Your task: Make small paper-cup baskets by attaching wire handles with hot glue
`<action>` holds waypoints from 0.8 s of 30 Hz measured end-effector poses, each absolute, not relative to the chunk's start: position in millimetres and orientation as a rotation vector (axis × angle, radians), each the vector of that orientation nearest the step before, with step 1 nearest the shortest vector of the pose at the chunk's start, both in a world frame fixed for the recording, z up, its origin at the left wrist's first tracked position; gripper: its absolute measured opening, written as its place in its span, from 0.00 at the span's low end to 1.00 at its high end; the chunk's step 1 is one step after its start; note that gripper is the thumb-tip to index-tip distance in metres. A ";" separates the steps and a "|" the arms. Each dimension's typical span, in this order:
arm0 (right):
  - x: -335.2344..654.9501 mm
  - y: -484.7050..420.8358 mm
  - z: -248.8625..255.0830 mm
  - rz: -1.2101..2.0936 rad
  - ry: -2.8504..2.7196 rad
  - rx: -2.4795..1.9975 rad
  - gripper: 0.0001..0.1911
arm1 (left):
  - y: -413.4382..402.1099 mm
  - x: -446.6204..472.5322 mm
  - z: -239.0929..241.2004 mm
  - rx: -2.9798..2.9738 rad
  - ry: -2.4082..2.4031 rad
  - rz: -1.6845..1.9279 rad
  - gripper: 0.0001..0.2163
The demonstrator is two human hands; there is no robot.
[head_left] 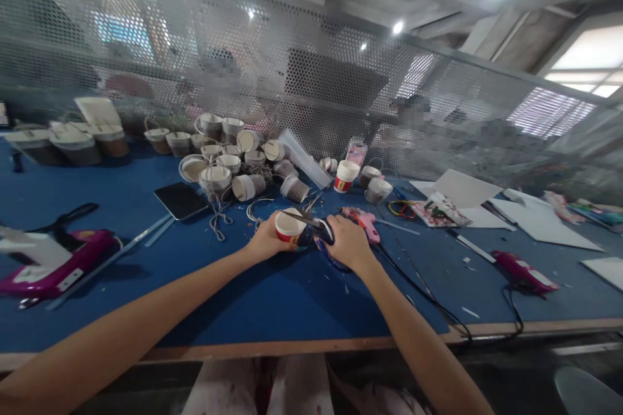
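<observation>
My left hand (267,238) is closed around a white and red paper cup (289,228), its mouth turned up. In my right hand (346,241) is a pair of scissors (311,219), fingers wrapped round the handles. The blades reach left across the cup's rim; whether they cut into it I cannot tell. Just right of that hand lies a pink glue gun (366,223). Behind the cup, small string-wrapped cups (249,187) with handles sit in a cluster, some upright and some on their sides. More red and white cups (346,175) stand stacked farther back.
A black phone (181,201) and a purple glue gun (82,262) lie left; another purple glue gun (523,271) lies right with its cable over the table edge. White sheets (467,189) cover the back right. A perforated metal screen (335,78) borders the blue table (233,311).
</observation>
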State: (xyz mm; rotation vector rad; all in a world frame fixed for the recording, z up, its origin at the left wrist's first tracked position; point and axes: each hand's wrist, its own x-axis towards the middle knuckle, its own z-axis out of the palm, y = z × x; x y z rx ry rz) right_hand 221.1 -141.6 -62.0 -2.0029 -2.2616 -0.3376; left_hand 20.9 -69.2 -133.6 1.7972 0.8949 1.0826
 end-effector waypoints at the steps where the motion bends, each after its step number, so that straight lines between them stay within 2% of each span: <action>1: 220.4 -141.9 -60.1 -0.341 -2.272 -2.004 0.23 | -69.1 21.0 -133.9 1.779 0.865 1.075 0.34; 7: 221.6 -134.3 -48.3 -0.344 -2.360 -1.972 0.22 | -75.7 21.6 -122.8 1.771 0.893 1.145 0.37; 13: 225.5 -122.7 -39.7 -0.371 -2.448 -1.970 0.21 | -76.7 17.9 -116.6 1.861 0.984 1.090 0.27; 24: 238.1 -124.9 -44.5 -0.294 -2.404 -1.981 0.18 | -74.7 15.7 -116.3 1.946 1.017 1.054 0.27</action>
